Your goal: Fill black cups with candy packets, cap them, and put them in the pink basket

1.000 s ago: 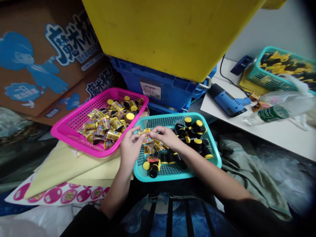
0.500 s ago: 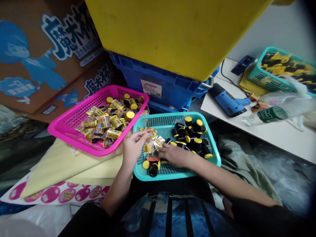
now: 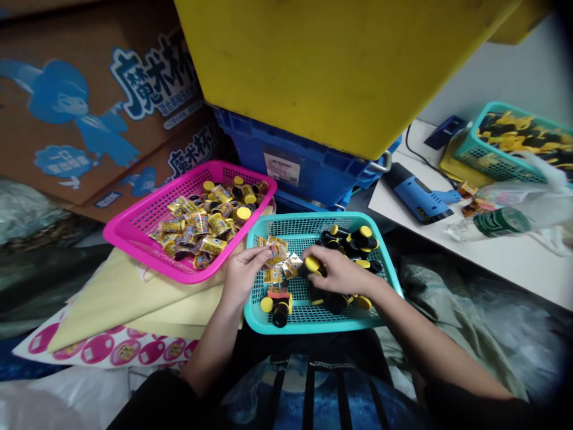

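A teal basket [image 3: 385,263] on my lap holds several black bottles with yellow caps [image 3: 358,239] and a small heap of yellow foil labels [image 3: 282,269]. My left hand [image 3: 242,276] pinches one yellow label [image 3: 274,253] over the basket's left side. My right hand [image 3: 340,273] is closed round a black yellow-capped bottle [image 3: 310,266] in the basket's middle, close to the label. Two more bottles [image 3: 275,307] lie at the basket's front left.
A pink basket [image 3: 134,230] with several labelled bottles [image 3: 208,224] stands to the left on yellow paper sheets [image 3: 116,304] and a sticker sheet [image 3: 102,349]. Behind stand a blue crate [image 3: 313,161] and a yellow bin [image 3: 331,65]. On the white table right lie a blue tool [image 3: 418,197] and another teal basket [image 3: 514,143].
My right hand let go of the label it shared with the left, dropped into the basket and picked up a bottle. My left hand kept the label.
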`<control>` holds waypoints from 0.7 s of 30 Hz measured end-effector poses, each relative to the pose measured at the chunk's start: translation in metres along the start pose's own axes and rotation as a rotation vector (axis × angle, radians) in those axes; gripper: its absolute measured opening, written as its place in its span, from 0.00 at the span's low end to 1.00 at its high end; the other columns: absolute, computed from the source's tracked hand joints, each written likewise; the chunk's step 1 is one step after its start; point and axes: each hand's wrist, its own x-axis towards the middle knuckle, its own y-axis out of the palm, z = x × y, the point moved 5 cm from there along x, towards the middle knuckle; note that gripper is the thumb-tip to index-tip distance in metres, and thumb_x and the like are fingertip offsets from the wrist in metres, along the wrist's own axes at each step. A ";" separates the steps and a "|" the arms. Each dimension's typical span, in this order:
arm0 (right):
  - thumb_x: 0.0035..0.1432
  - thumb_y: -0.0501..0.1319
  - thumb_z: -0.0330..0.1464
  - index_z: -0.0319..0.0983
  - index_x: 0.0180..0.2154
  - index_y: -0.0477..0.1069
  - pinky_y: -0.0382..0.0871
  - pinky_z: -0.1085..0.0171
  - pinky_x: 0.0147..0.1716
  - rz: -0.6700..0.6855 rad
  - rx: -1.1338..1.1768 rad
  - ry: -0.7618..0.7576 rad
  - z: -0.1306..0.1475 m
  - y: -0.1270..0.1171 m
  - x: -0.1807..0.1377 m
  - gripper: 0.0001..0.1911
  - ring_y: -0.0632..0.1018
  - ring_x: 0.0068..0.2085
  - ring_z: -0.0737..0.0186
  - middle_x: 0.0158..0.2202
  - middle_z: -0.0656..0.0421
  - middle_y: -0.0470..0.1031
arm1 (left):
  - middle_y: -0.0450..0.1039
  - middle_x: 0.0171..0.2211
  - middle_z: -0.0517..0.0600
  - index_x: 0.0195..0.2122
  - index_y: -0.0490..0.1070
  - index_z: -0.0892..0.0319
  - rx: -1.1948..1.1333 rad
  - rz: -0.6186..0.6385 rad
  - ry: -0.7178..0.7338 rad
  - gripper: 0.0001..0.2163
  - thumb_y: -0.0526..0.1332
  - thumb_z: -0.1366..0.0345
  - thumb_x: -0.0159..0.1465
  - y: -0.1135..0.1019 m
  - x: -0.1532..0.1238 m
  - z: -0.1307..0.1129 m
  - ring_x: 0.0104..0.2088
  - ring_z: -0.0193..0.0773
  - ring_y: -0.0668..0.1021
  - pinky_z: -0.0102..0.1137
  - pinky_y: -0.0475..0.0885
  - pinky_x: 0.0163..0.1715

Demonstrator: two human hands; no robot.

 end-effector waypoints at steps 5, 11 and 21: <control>0.49 0.67 0.34 0.41 0.39 0.64 0.69 0.64 0.33 -0.338 0.688 0.025 0.011 -0.032 -0.001 0.17 0.73 0.34 0.66 0.37 0.59 0.69 | 0.80 0.34 0.54 0.33 0.80 0.60 0.079 0.045 0.044 0.16 0.71 0.55 0.46 0.009 -0.001 -0.002 0.30 0.39 0.80 0.34 0.78 0.30; 0.43 0.71 0.34 0.40 0.36 0.66 0.66 0.68 0.28 -0.335 0.806 0.043 0.019 -0.027 0.012 0.19 0.71 0.29 0.70 0.30 0.63 0.68 | 0.79 0.40 0.56 0.34 0.80 0.58 0.110 0.094 0.130 0.15 0.69 0.55 0.50 0.012 -0.005 -0.006 0.39 0.45 0.80 0.35 0.79 0.33; 0.43 0.71 0.36 0.38 0.35 0.67 0.68 0.65 0.31 -0.264 0.686 0.126 -0.002 -0.012 0.012 0.19 0.71 0.28 0.69 0.28 0.63 0.69 | 0.79 0.40 0.54 0.35 0.80 0.56 0.183 0.215 0.178 0.11 0.68 0.59 0.52 0.029 -0.009 -0.022 0.39 0.42 0.80 0.36 0.79 0.36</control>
